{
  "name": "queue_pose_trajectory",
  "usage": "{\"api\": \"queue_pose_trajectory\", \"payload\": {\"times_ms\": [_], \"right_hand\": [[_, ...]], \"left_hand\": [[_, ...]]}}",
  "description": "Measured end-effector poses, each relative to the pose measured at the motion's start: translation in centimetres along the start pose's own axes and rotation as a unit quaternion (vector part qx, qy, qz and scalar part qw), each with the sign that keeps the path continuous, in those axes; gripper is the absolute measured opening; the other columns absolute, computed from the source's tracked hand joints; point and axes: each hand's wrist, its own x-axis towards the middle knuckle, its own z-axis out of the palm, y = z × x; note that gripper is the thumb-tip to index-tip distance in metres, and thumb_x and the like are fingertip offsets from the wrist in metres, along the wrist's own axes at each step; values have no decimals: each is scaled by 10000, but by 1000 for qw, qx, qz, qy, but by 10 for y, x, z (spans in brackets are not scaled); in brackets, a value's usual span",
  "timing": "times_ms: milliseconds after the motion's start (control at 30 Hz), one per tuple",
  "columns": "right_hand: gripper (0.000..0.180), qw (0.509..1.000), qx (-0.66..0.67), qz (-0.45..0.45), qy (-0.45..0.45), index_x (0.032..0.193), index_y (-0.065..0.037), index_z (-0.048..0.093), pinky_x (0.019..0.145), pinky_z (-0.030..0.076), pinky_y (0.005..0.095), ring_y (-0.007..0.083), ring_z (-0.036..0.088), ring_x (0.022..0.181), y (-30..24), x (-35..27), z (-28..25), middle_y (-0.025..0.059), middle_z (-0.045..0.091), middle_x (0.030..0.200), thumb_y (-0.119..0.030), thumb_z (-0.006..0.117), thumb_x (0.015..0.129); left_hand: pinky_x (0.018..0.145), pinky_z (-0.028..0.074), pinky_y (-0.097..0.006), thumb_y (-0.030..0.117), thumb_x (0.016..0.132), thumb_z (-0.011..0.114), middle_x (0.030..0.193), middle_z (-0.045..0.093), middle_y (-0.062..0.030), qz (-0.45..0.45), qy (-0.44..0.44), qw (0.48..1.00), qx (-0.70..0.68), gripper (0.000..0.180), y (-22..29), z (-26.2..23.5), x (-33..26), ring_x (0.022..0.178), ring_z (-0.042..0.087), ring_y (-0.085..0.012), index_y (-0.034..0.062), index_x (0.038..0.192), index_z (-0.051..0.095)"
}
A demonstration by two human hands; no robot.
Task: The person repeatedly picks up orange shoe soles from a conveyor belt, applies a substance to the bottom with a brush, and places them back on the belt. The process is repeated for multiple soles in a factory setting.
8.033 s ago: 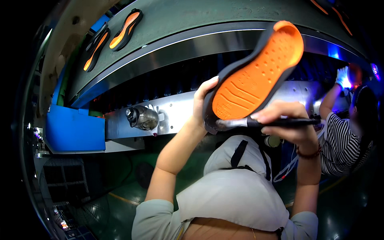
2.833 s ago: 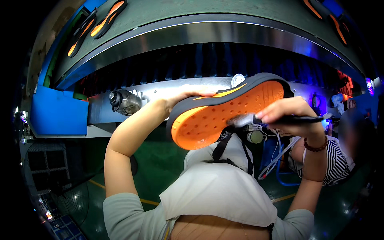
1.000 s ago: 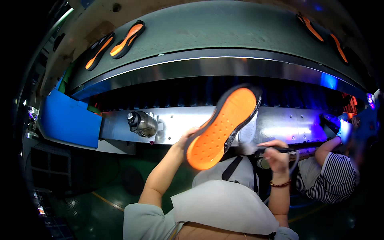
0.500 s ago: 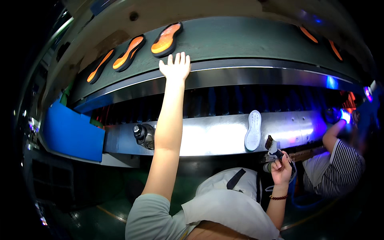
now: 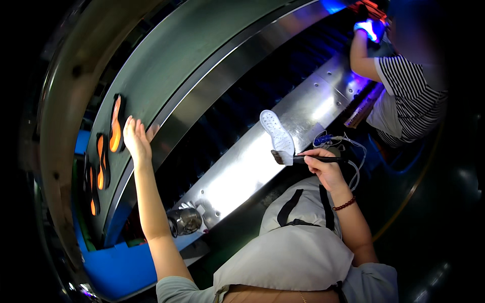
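My left hand (image 5: pixel 138 140) reaches over the edge of the green conveyor belt (image 5: pixel 151 65), fingers stretched out and nothing in them. Its fingertips are right beside an orange and black shoe sole (image 5: pixel 116 126); whether they touch it I cannot tell. Two more such soles lie farther along the belt, one of them a narrow orange sole (image 5: pixel 102 164). In my right hand (image 5: pixel 326 171) is a dark-handled brush (image 5: pixel 281 157), its bristles pointing left. The bristle end overlaps the near end of a white shoe sole (image 5: pixel 277 130) lying on the metal ledge; contact is unclear.
A dark bottle (image 5: pixel 186 221) stands on the metal ledge (image 5: pixel 242 177) near its left end. Below the belt sits a blue panel (image 5: pixel 118 270). At the upper right a person in a striped shirt (image 5: pixel 411 96) works by a bright blue light. White cables (image 5: pixel 356 151) hang beside my right hand.
My view has turned left, so the belt now slants. The left hand stays stretched out beside the nearest orange sole. The brush has swung from upright to level, over the white sole's near end.
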Motion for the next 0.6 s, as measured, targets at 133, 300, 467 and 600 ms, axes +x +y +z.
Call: {"api": "queue_pose_trajectory", "payload": {"times_ms": [133, 300, 467, 600], "right_hand": [[137, 999, -46, -24, -8, 875, -2, 620, 564, 385, 166, 44, 480, 617, -13, 12, -17, 31, 617, 796, -72, 619, 757], [137, 998, -65, -22, 0, 854, 0, 627, 555, 405, 175, 57, 513, 616, -38, 36, -25, 24, 601, 725, -75, 640, 740], [144, 997, -71, -11, 2, 861, -6, 638, 602, 446, 184, 71, 562, 656, -60, 62, -45, 37, 627, 745, -72, 654, 733], [147, 994, -106, -22, 16, 857, -6, 639, 653, 459, 200, 84, 579, 711, -71, 71, -68, 45, 639, 791, -75, 663, 729]], "left_hand": [[949, 304, -291, 183, 836, 517, 1144, 460, -100, 63, -54, 989, 122, 382, -5, 68, 20, 1080, 421, -180, 15, 1171, 446], [967, 289, -305, 242, 843, 514, 1213, 450, -150, 193, -209, 903, 323, 447, -20, 200, 51, 1146, 400, -230, 3, 1209, 422], [1034, 202, -351, 320, 866, 450, 1347, 268, -211, 312, -330, 796, 400, 539, -49, 350, 80, 1266, 243, -310, -14, 1271, 326], [1039, 150, -412, 429, 850, 410, 1377, 201, -200, 393, -285, 721, 494, 667, -69, 445, 101, 1269, 206, -329, 4, 1325, 213]]}}
